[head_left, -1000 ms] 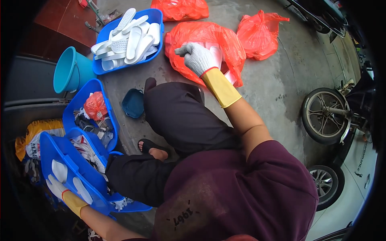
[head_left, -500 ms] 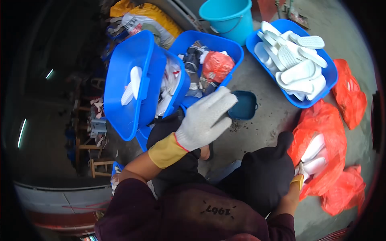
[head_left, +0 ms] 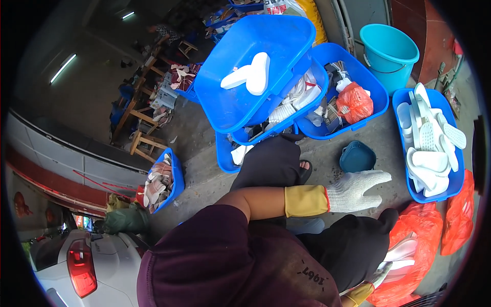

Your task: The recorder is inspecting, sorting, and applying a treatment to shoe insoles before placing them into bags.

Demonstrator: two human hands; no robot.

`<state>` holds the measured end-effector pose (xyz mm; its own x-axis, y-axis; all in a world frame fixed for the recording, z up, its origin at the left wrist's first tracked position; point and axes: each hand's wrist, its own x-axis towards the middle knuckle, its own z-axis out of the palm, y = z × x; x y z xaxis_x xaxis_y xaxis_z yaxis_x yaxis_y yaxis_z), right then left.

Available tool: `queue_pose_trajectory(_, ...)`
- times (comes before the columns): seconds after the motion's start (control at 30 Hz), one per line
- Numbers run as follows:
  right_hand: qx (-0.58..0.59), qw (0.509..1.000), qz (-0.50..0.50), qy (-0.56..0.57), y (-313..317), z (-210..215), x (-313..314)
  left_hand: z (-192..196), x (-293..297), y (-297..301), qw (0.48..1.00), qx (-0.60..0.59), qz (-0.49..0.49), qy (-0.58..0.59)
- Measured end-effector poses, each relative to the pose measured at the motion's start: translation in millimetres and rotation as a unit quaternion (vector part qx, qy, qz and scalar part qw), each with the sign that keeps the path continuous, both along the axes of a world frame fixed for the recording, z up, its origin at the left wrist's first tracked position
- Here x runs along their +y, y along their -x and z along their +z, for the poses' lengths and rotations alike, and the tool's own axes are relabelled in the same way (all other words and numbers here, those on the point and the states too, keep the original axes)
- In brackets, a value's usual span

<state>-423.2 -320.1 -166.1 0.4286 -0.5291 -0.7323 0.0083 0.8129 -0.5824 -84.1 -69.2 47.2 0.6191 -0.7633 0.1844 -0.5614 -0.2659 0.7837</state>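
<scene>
My left hand (head_left: pixel 358 192), in a white knit glove with a yellow cuff, is open in the air above my lap, thumb and fingers apart and nothing in them. It is nearest a small dark teal basin (head_left: pixel 357 157). My right hand (head_left: pixel 380 275), gloved the same way, is low at the right beside my knee, at the mouth of a red plastic bag (head_left: pixel 427 230). White shoe soles (head_left: pixel 401 250) stick out of the bag next to it. My knee and the bag hide most of its fingers, so its grip is unclear. Two more white soles (head_left: pixel 257 74) lie in a tilted blue tub (head_left: pixel 220 97).
A blue tub (head_left: pixel 399 148) heaped with white soles stands at the right, another red bag (head_left: pixel 458 220) beside it. Further blue tubs (head_left: pixel 376 110) hold bundled pieces and a red bag. A turquoise bucket (head_left: pixel 389 56) stands behind. Wooden stools (head_left: pixel 146 143) and a car (head_left: pixel 102 261) are at the left.
The view has turned left, so the tubs and bucket now sit farther right in the picture. My left hand has moved right and nearer my lap. My right hand stays at the red bag.
</scene>
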Motion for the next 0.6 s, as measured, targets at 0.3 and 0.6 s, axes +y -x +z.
queue_pose_trajectory(0.3,-0.109,0.87,0.212,0.431,-113.7,196.4,-106.8,38.8,-65.9,31.9,0.756,0.557,-0.123,0.321)
queue_pose_trajectory(0.6,-0.084,0.67,0.492,0.549,-359.2,259.5,135.8,52.3,18.0,-89.8,0.8,0.486,0.101,0.336)
